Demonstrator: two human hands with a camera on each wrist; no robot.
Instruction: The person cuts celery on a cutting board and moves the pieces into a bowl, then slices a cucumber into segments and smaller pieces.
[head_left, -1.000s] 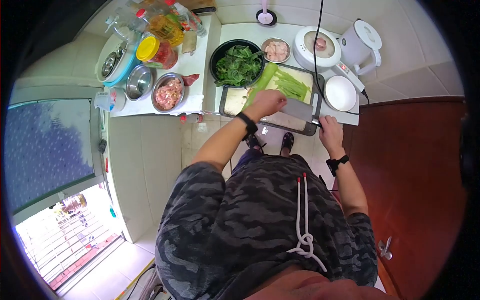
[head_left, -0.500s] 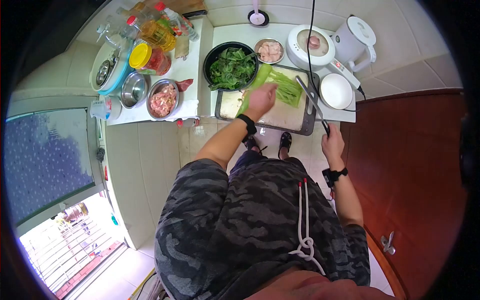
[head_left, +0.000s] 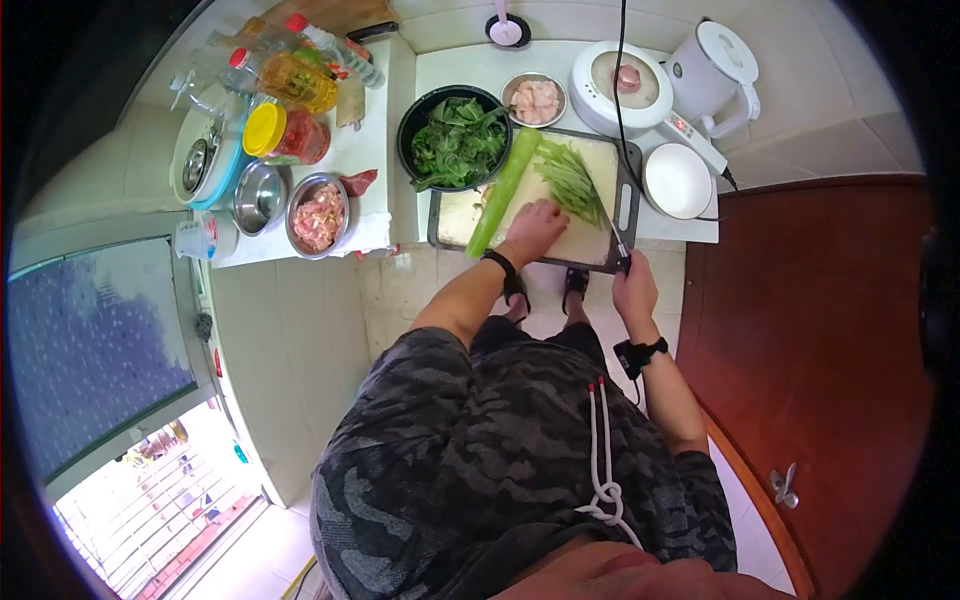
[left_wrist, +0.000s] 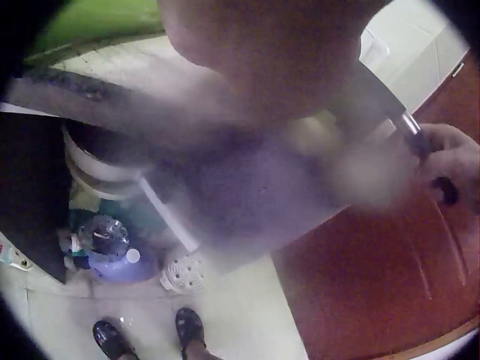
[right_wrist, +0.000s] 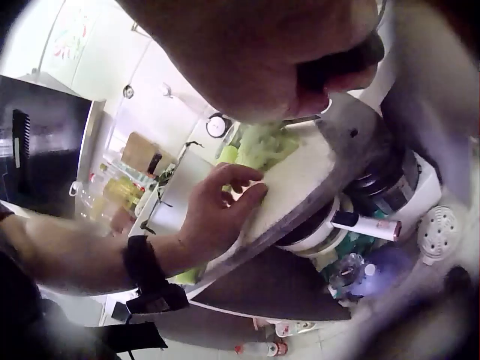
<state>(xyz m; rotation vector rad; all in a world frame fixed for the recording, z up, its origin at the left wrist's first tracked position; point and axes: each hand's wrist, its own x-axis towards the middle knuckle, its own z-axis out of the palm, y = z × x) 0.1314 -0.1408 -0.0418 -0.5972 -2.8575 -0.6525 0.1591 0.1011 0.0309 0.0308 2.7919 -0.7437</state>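
My right hand (head_left: 635, 285) grips the dark handle of a kitchen knife (head_left: 607, 218) at the right front of the cutting board (head_left: 580, 243). The blade slants along the right side of a pile of green slices (head_left: 567, 180). Lower on the board is my left hand (head_left: 537, 230), its fingers loosely bent near the pile's front end. In the right wrist view, the left hand (right_wrist: 217, 210) has nothing between thumb and fingers. A long, pale green stalk (head_left: 507, 190) lies across the board's left part, passing beside the left hand.
A black bowl of leaves (head_left: 455, 140) stands behind the board's left side. A dish of pale meat pieces (head_left: 535, 100), a white cooker (head_left: 622, 85), a kettle (head_left: 710, 75) and a white bowl (head_left: 680, 182) surround the rest. Minced meat (head_left: 320, 218) fills a steel bowl at left.
The knife has gone from lying across the board at the left hand's fingers to being raised, and now points down beside the slices. My left hand has drawn back toward the board's front.
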